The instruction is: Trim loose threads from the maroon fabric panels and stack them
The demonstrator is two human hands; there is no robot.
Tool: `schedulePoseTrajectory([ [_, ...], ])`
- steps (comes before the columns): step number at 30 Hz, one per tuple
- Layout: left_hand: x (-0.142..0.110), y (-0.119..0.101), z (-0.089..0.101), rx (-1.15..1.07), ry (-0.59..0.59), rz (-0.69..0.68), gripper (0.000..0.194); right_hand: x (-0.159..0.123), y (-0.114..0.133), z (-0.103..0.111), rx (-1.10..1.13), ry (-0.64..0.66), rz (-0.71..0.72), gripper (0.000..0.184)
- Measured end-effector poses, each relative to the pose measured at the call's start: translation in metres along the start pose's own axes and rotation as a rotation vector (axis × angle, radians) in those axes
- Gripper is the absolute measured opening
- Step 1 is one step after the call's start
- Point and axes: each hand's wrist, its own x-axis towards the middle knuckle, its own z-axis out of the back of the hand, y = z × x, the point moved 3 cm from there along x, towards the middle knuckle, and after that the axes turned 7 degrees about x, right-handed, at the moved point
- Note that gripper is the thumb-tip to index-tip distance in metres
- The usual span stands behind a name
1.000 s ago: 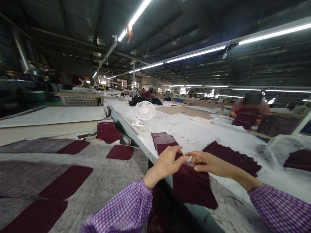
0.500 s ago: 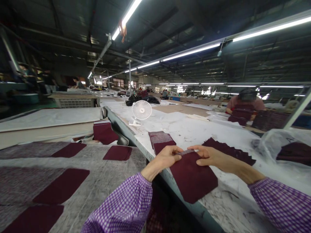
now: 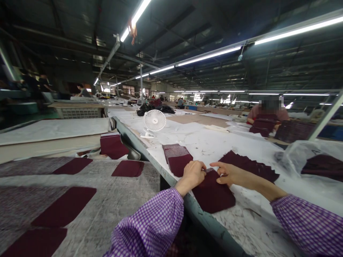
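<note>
A maroon fabric piece with cut corners lies at the table's near edge, and a thin grey strip shows along its top. My left hand is closed on its upper left edge, with fingers curled and knuckles up. At the upper right edge, the thumb and bent fingers of my right hand pinch the cloth, while the index finger points left, off the fabric. Just beyond my left hand is a small stack of maroon and grey pieces. Behind my right hand, a fanned row of maroon pieces spreads across the table.
A white clip fan stands on the white-covered table. To the left, a lower grey surface carries several maroon pieces. At right are a clear plastic bag with dark cloth and a co-worker holding maroon fabric.
My left hand has turned over the top edge, its fingers now more curled. The fabric's lower end sits slightly higher in view. My right index finger has lifted off the cloth.
</note>
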Motion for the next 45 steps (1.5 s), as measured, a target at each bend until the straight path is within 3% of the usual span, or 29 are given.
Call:
schedulePoseTrajectory([
  [3, -0.004, -0.002, -0.012, 0.134, -0.019, -0.092, 0.027, 0.004, -0.008, 0.009, -0.196, -0.051, 0.064, 0.055],
  [6, -0.007, -0.001, -0.016, 0.161, -0.014, -0.135, 0.028, 0.003, 0.004, 0.012, -0.417, -0.104, 0.215, 0.033],
  [11, -0.006, -0.001, -0.015, 0.158, 0.006, -0.143, 0.029, 0.01, 0.02, 0.01, -0.732, -0.121, 0.417, 0.031],
  [16, -0.007, -0.001, -0.015, 0.136, 0.001, -0.145, 0.028, 0.02, 0.01, 0.008, -0.814, -0.074, 0.474, 0.025],
  [26, -0.005, 0.0, -0.015, 0.103, 0.005, -0.141, 0.028, 0.019, 0.01, 0.001, -0.972, -0.113, 0.454, 0.02],
  [37, -0.006, 0.004, -0.012, 0.082, -0.056, -0.086, 0.026, 0.011, 0.005, -0.009, -1.157, -0.162, 0.621, 0.023],
  [45, -0.012, -0.002, -0.016, 0.271, -0.021, -0.248, 0.03, 0.01, 0.002, -0.012, -1.247, -0.109, 0.695, 0.02],
])
